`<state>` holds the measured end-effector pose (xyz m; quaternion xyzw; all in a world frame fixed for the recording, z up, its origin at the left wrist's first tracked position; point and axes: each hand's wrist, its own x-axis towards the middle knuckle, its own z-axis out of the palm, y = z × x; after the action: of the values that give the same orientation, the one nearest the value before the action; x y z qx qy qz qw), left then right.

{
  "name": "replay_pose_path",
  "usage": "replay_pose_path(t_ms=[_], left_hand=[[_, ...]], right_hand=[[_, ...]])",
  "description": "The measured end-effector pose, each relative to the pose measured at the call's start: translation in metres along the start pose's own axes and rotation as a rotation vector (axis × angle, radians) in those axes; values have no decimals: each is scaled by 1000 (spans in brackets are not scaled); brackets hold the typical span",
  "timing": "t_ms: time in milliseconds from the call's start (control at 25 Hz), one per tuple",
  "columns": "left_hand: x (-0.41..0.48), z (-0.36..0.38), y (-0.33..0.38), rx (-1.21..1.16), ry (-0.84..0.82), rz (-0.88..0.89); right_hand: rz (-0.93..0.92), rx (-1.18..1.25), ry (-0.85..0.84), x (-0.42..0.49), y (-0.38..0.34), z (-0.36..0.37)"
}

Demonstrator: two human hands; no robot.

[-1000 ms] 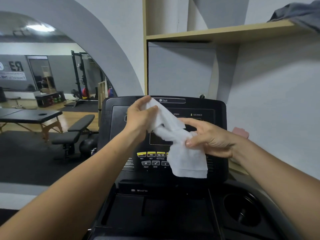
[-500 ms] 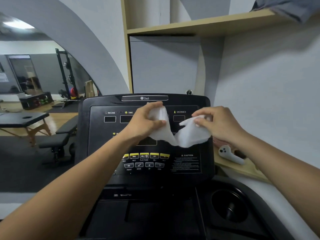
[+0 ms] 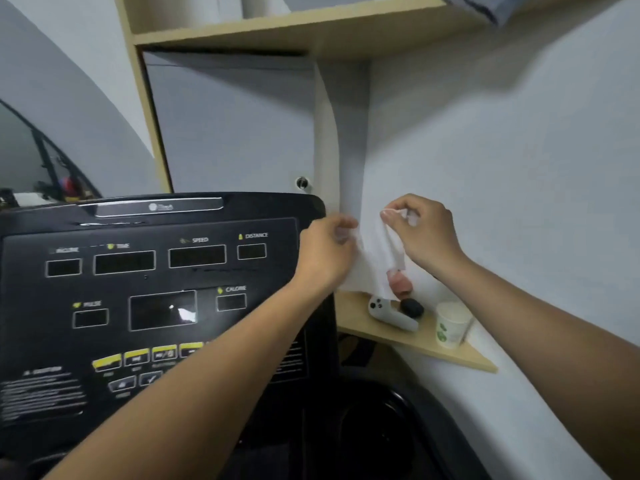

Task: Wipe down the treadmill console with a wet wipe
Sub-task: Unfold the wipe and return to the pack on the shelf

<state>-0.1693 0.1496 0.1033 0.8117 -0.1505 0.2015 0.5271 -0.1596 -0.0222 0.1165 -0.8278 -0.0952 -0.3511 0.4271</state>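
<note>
The glossy black treadmill console (image 3: pixel 156 289) fills the left of the frame, its windows labelled TIME, SPEED, DISTANCE, CALORIE and PULSE above a row of yellow buttons. At lower right a pale wooden corner shelf (image 3: pixel 457 355) juts from the white wall. Just off the console's upper right corner, the left hand (image 3: pixel 325 258) and right hand (image 3: pixel 422 233) each pinch an edge of the thin white wet wipe (image 3: pixel 374 265), spread between them. A paper cup (image 3: pixel 450 323) stands on the shelf.
</note>
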Motion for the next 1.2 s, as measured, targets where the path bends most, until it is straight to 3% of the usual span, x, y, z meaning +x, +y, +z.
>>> replay_pose_path(t_ms=[160, 320, 520, 640, 720, 840, 960, 1200], left_hand=[[21, 85, -14, 117, -27, -74], [59, 143, -53, -15, 65, -431], [105, 191, -111, -2, 80, -545], [117, 214, -143, 30, 72, -579], [119, 219, -159, 54, 98, -592], [118, 218, -168, 44, 175, -615], [115, 218, -164, 60, 225, -621], [115, 209, -156, -7, 428, -714]], right_hand=[[200, -35, 56, 35, 77, -17], [362, -69, -39, 60, 158, -2], [347, -154, -210, 94, 240, 58], [352, -152, -467, 96, 283, 116], [281, -367, -634, 95, 297, 151], [219, -667, -596, 97, 308, 177], [259, -596, -767, 96, 314, 187], [164, -695, -881, 103, 305, 195]])
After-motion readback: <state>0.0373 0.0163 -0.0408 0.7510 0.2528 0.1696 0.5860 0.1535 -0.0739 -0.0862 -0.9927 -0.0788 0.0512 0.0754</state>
